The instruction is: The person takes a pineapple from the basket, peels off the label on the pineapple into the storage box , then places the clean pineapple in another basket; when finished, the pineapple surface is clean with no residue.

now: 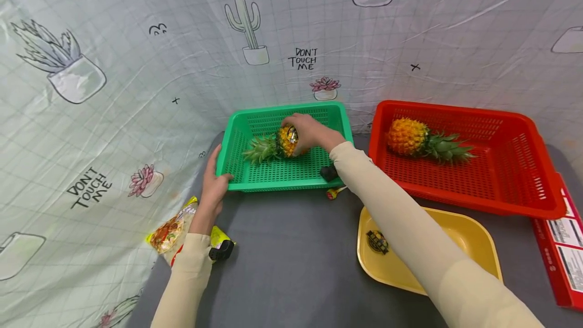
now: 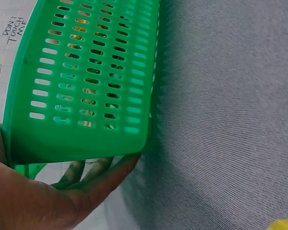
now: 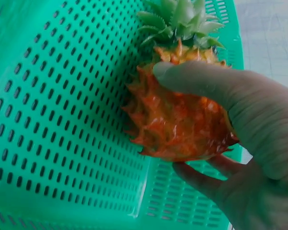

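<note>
A green basket (image 1: pixel 291 185) stands at the back against the patterned sheet. My left hand (image 1: pixel 214 183) grips its left end, thumb at the rim; the left wrist view shows the fingers along the outside of the basket (image 2: pixel 77 143). Inside the basket, my right hand (image 1: pixel 311 133) holds a small pineapple (image 1: pixel 284 140), whose leafy crown points left. Thumb and fingers curl round the spiky orange body of the pineapple (image 3: pixel 177 124) in the right wrist view. A shiny gold and black patch shows on the fruit beside the fingers.
A red basket (image 1: pixel 455 196) to the right holds another pineapple (image 1: pixel 407 137). In front of it are a yellow tray (image 1: pixel 478 237) with a dark round emblem and a red box (image 1: pixel 553 262). A food packet (image 1: pixel 170 232) lies under the left forearm. A small red-yellow item (image 1: pixel 332 194) lies by the green basket.
</note>
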Tool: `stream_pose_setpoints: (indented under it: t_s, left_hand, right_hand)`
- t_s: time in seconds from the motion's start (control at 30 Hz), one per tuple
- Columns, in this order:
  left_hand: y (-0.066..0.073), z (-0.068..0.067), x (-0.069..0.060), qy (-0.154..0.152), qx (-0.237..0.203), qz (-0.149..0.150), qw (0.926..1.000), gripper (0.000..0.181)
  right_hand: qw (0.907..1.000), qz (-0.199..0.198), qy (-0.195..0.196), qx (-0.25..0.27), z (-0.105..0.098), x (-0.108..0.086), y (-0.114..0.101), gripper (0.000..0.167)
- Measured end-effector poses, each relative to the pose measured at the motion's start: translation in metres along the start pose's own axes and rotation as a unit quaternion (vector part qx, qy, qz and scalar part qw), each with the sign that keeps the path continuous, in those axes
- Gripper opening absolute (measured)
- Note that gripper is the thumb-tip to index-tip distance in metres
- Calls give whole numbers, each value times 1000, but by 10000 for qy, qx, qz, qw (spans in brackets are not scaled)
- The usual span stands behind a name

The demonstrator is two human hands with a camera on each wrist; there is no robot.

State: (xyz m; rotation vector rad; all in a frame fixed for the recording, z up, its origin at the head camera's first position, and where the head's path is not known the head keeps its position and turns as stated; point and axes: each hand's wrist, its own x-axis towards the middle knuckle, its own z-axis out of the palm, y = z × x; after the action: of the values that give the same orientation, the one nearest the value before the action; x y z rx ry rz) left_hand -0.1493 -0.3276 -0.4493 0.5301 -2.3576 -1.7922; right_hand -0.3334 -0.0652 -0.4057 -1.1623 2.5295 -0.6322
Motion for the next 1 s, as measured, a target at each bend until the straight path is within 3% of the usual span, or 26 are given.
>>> stream_pose_setpoints:
  t_s: [0.37,0.8,1.0]
  left_hand:
    - [-1,1,-4,-40,-54,11,10000,99]
    - [2,2,2,-38,-4,153,9999,98]
    - [1,0,0,-90,-23,10,10000,99]
  right_hand:
    - [9998,-198,24,97,-10,-14,0,85]
    - [9982,-403,240,370,-27,-38,-6,82]
    - [9962,-567,267,608,-27,-51,-11,81]
